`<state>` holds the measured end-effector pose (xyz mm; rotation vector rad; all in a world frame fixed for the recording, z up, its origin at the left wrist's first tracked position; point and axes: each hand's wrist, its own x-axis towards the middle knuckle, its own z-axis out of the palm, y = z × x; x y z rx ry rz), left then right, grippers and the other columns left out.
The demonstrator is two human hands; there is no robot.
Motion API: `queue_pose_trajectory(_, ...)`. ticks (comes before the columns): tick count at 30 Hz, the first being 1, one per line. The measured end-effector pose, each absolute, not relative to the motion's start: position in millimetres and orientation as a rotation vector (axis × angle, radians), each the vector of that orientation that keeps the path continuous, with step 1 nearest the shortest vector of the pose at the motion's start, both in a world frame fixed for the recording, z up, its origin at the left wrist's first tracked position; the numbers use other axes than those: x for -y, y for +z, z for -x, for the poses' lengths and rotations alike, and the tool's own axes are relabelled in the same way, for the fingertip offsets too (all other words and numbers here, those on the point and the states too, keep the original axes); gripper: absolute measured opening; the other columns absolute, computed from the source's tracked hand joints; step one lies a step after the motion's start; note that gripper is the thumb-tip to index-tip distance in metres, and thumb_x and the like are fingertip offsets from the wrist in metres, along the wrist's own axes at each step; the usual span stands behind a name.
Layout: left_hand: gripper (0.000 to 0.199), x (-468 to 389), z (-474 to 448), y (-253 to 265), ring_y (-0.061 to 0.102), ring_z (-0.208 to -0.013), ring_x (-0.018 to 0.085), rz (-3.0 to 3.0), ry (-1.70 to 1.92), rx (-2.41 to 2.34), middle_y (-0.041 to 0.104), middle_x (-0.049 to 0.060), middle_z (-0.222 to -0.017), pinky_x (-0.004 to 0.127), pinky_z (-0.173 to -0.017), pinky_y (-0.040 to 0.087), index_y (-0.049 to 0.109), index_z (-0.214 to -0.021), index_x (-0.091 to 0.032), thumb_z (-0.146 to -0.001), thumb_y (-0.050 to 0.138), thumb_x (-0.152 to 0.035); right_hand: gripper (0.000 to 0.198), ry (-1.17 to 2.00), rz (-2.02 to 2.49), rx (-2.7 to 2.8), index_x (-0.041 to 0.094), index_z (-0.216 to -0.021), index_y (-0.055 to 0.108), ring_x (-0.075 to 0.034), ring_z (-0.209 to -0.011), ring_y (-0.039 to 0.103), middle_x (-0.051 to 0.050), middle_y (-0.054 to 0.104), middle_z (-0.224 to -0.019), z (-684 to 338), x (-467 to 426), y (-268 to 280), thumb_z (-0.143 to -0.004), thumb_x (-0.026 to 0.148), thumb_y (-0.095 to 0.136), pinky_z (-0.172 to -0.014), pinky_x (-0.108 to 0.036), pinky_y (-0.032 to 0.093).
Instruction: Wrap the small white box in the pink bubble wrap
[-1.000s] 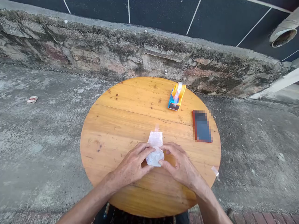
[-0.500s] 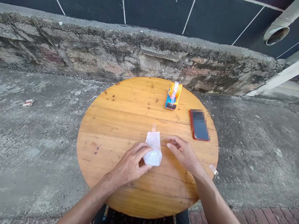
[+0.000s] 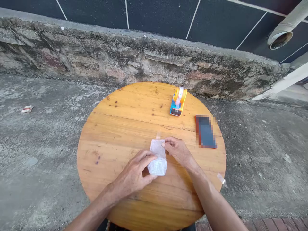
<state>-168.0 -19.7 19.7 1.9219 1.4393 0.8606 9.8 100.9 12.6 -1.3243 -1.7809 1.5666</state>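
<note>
A small bundle in whitish, translucent wrap [image 3: 157, 166] lies on the round wooden table, with a flat flap of the wrap reaching away from me. My left hand [image 3: 136, 168] grips the bundle from its left side, fingers over the top and thumb at the near edge. At the flap's far right corner, the fingertips of my right hand [image 3: 177, 150] are pinched on the wrap's edge. A short strip of clear tape [image 3: 158, 135] sticks out beyond the flap's far end. What is inside the wrap cannot be made out.
A yellow and blue tape dispenser [image 3: 178, 102] stands near the table's [image 3: 108, 128] far edge. To the right lies a red-edged phone [image 3: 206, 132], partly blurred. A piece of clear tape [image 3: 220, 178] hangs at the right rim. Behind the table runs a stone wall base [image 3: 108, 57].
My right hand has moved left, from beside the bundle onto the flap's far right corner, its fingers closing there. My left hand keeps its hold. The whole view has shifted slightly.
</note>
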Motion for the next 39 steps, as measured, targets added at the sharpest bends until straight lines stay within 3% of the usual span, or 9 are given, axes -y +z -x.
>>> queue_pose_trajectory(8, 0.043, 19, 167, 21, 0.056, -0.107, 0.021, -1.923, 0.875, -1.468, 0.059, 0.006, -0.116, 0.034, -0.092, 0.048, 0.055, -0.116, -0.023, -0.075, 0.063, -0.012, 0.025, 1.253, 1.332, 2.053, 0.018, -0.059, 0.057, -0.010, -0.049, 0.042, 0.004, 0.049, -0.051, -5, -103, 15, -0.081, 0.032, 0.055, -0.046, -0.021, 0.032)
queue_pose_trajectory(15, 0.044, 20, 167, 21, 0.056, -0.107, 0.021, -1.914, 0.869, -1.469, 0.059, 0.005, -0.117, 0.033, -0.091, 0.048, 0.056, -0.116, -0.024, -0.074, 0.064, -0.012, 0.017, 1.215, 1.336, 2.073, 0.018, -0.070, 0.062, -0.011, -0.051, 0.046, 0.003, 0.054, -0.056, -6, -101, 13, -0.080, 0.022, 0.049, -0.048, -0.021, 0.035)
queue_pose_trajectory(18, 0.045, 20, 167, 22, 0.055, -0.108, 0.021, -1.912, 0.865, -1.478, 0.058, 0.005, -0.117, 0.033, -0.091, 0.047, 0.056, -0.117, -0.024, -0.074, 0.065, -0.013, 0.014, 1.133, 1.331, 2.088, 0.019, -0.084, 0.062, -0.012, -0.057, 0.051, 0.002, 0.060, -0.065, -6, -98, 13, -0.079, 0.018, 0.050, -0.054, -0.022, 0.039)
queue_pose_trajectory(24, 0.046, 18, 166, 23, 0.055, -0.107, 0.021, -1.925, 0.845, -1.491, 0.058, 0.004, -0.116, 0.033, -0.091, 0.046, 0.056, -0.115, -0.024, -0.073, 0.066, -0.012, 0.029, 0.928, 1.269, 2.166, 0.019, -0.109, 0.059, -0.012, -0.061, 0.053, -0.003, 0.063, -0.090, -8, -93, 16, -0.080, 0.019, 0.055, -0.060, -0.025, 0.043)
queue_pose_trajectory(32, 0.043, 20, 165, 21, 0.056, -0.105, 0.020, -1.939, 0.859, -1.495, 0.059, 0.005, -0.115, 0.033, -0.090, 0.048, 0.056, -0.115, -0.024, -0.074, 0.065, -0.014, 0.011, 0.971, 1.111, 2.169, 0.020, -0.087, 0.062, -0.009, -0.058, 0.050, -0.002, 0.056, -0.096, -5, -92, 18, -0.079, 0.014, 0.058, -0.062, -0.025, 0.044)
queue_pose_trajectory(39, 0.045, 19, 165, 23, 0.056, -0.105, 0.021, -1.939, 0.849, -1.502, 0.059, 0.005, -0.114, 0.033, -0.089, 0.049, 0.057, -0.116, -0.025, -0.073, 0.065, -0.014, 0.007, 1.039, 1.083, 2.212, 0.020, -0.087, 0.064, -0.007, -0.056, 0.047, -0.003, 0.054, -0.101, -5, -94, 13, -0.080, 0.018, 0.061, -0.059, -0.025, 0.043)
